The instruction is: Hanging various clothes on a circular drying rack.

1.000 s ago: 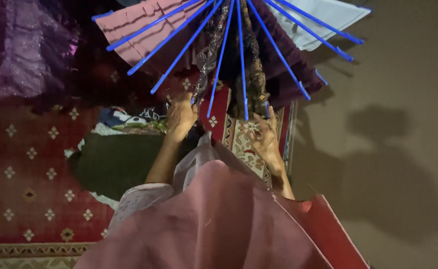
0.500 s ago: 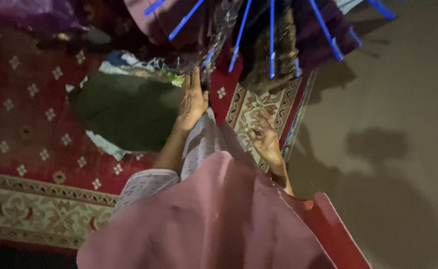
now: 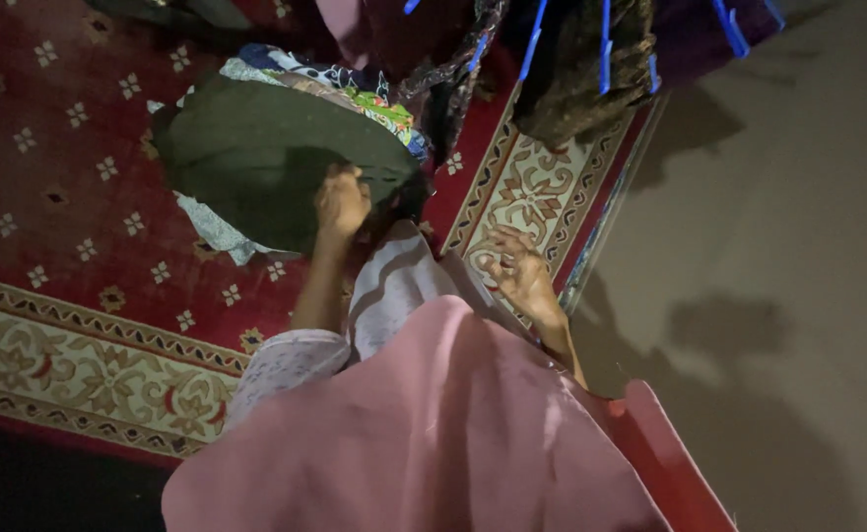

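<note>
Where dimness blurs fingers, left hand (image 3: 342, 200) against dark cloth (image 3: 256, 148).

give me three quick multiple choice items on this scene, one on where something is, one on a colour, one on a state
1. Where does the pile of clothes lie?
A. on the red patterned carpet
B. on a chair
C. in a basket

2. What colour are the rack bars at the top?
A. yellow
B. blue
C. white

3. How is the right hand?
A. fingers curled, nothing visibly held
B. flat on the floor
C. holding a cup

Answers: 1 A, the pile rests directly on the carpet. 2 B, the thin bars show bright blue. 3 A, its fingers bend above the carpet border, and no object shows in them.
</note>
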